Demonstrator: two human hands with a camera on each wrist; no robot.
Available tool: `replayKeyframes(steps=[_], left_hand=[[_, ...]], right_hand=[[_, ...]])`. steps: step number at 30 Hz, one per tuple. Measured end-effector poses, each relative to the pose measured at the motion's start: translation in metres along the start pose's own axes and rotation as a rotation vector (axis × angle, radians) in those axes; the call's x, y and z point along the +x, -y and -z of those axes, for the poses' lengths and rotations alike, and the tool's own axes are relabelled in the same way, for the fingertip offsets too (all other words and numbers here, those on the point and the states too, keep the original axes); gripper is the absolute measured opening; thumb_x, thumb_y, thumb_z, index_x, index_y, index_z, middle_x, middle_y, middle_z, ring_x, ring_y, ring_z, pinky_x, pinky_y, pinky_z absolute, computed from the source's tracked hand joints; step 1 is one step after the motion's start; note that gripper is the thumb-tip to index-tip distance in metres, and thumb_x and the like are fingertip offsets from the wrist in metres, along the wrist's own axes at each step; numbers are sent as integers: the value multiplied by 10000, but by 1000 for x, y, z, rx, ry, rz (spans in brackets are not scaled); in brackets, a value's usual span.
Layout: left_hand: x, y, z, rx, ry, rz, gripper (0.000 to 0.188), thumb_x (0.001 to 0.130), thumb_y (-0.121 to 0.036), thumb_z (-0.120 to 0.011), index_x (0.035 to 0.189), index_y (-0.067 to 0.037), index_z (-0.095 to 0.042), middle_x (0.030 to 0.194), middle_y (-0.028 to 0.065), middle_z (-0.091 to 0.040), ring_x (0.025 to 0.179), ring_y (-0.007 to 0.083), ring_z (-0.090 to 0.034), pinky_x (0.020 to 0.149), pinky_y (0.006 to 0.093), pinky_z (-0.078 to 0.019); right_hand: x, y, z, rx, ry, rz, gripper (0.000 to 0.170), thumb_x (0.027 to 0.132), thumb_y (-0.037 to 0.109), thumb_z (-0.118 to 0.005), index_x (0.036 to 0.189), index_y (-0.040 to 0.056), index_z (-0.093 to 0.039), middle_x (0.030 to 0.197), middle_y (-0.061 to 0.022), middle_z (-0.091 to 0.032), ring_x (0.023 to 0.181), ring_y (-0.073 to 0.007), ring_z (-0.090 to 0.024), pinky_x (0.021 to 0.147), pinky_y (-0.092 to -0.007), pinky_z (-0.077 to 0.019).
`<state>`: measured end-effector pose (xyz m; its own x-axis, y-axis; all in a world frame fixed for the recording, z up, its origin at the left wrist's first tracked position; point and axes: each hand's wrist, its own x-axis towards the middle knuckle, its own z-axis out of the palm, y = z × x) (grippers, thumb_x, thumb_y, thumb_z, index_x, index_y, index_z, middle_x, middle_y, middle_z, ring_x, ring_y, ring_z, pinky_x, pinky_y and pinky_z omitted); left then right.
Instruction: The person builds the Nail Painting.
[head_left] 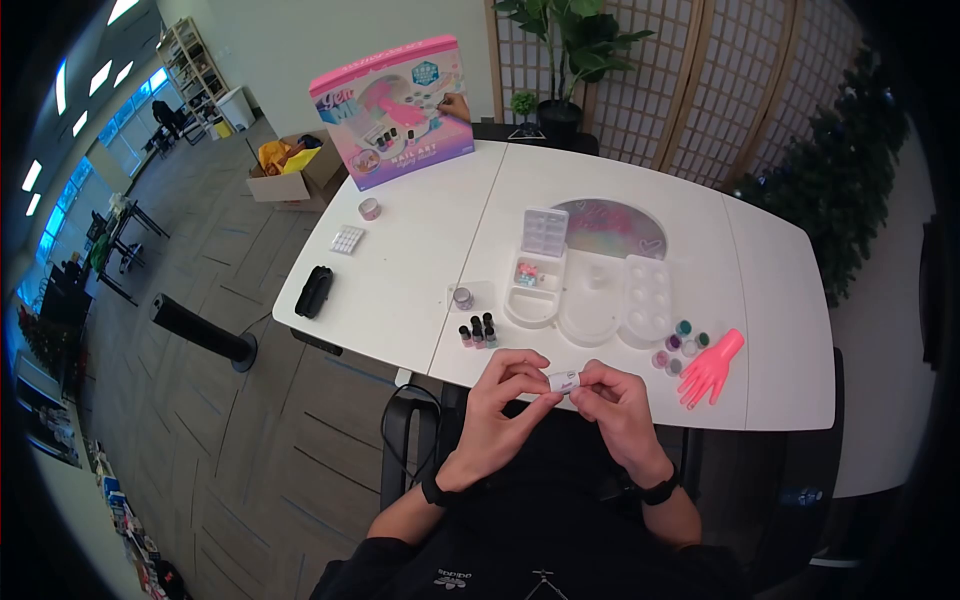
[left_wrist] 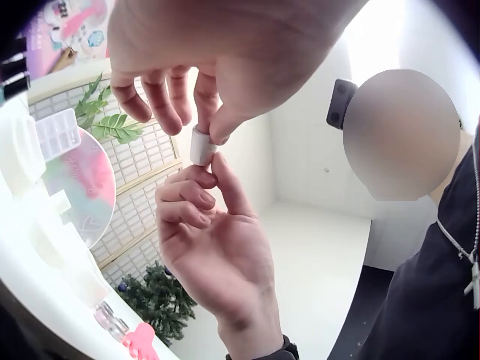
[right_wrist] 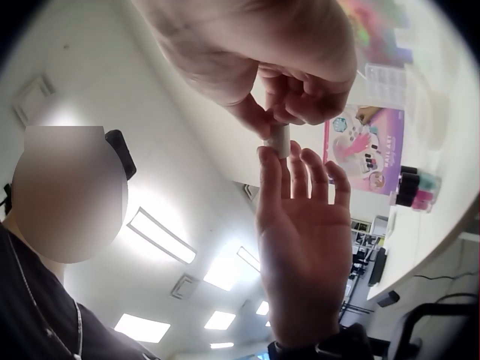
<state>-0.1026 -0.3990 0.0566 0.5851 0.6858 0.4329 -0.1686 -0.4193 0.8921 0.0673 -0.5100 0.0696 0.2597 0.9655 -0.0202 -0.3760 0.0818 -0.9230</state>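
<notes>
"What is lying farthest left?"

"A long black case (head_left: pixel 314 291) is lying by the white table's (head_left: pixel 420 260) near left corner, and a pink-and-purple cardboard box (head_left: pixel 395 112) is standing by the far left corner."

"And further along?"

"Little black-capped bottles (head_left: pixel 477 333) are standing by the near edge. Next, the left hand (head_left: pixel 505 405) is pinching a small white cylinder (head_left: pixel 564 382) with purple print between thumb and index finger, its other fingers bending loosely."

"Where is that cylinder?"

"It is hanging in the air by the near edge, between both hands. Beyond it a white plastic tray (head_left: pixel 590 320) is lying mid-table."

"And the right hand (head_left: pixel 622 405)?"

"It is pinching the cylinder's other end between thumb and index finger, the remaining fingers curling in."

"Farthest right?"

"Small round jars (head_left: pixel 673 342) are clustering by the near edge; a bright pink plastic hand (head_left: pixel 708 372) is lying beside them, towards the near right corner."
</notes>
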Motion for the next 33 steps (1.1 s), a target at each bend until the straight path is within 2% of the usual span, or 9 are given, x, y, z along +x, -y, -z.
replayKeyframes(steps=[2,6,11,14,18,20,26,29,33], left_hand=[[0,0,0,27,2,-2,102,927,-19,-832,1019,-18,-788,1293,69,-652,1028,171,-703,938,327,-560],[1,-7,1,45,12,76,140,930,41,-797,1063,-3,-790,1316,80,-632,1121,163,-671,1013,327,-529],[2,-7,-1,-295,28,275,153,981,43,-752,1128,21,-787,1369,94,-600,1185,156,-649,1035,329,-531],[-1,-4,-1,-423,25,307,131,1000,24,-750,1127,24,-784,1386,101,-597,1226,159,-633,1051,318,-518],[-4,5,-5,-440,1,264,107,1000,14,-760,1103,13,-783,1357,88,-605,1231,154,-623,1046,308,-511],[-3,8,-5,-346,-9,207,98,990,10,-771,1087,0,-784,1329,77,-612,1204,150,-631,1025,307,-516],[0,11,-2,-76,-23,75,90,951,-13,-814,1035,-19,-783,1269,63,-636,1068,161,-677,942,310,-540],[2,8,-1,-1,-15,52,78,942,-20,-823,1006,-11,-779,1260,72,-644,1019,173,-691,912,317,-549],[3,8,-1,81,-9,26,76,939,-31,-828,981,-1,-773,1269,86,-657,1002,185,-694,894,325,-553]], right_hand=[[1,-5,4,28,7,8,95,1041,-1,-705,1112,-64,-709,1016,6,-634,1029,-65,-669,904,-224,-553],[2,-2,-7,-174,-79,163,61,1022,18,-734,1052,-33,-717,938,-2,-626,897,-56,-635,797,-235,-523],[3,-11,-6,-522,-152,325,83,978,31,-782,975,0,-705,852,-27,-600,706,-74,-538,651,-258,-439],[2,-8,-10,-616,-139,388,97,969,33,-789,960,3,-696,829,-31,-590,677,-90,-529,637,-265,-441],[3,-10,-9,-611,-136,395,102,968,37,-792,962,1,-697,829,-31,-584,683,-90,-529,637,-264,-439],[3,-11,-9,-594,-144,384,100,966,40,-796,974,4,-702,838,-26,-585,689,-88,-529,640,-262,-438],[5,-14,-9,-296,-166,203,73,1000,9,-759,1062,-15,-729,966,-8,-617,804,-52,-590,733,-238,-494],[4,-14,-8,-227,-137,190,71,1013,0,-743,1076,-29,-730,1007,-11,-627,855,-51,-626,777,-231,-515],[4,-15,-10,-280,-161,198,46,1033,22,-725,1034,-23,-714,968,-3,-619,862,-48,-621,774,-226,-502]])
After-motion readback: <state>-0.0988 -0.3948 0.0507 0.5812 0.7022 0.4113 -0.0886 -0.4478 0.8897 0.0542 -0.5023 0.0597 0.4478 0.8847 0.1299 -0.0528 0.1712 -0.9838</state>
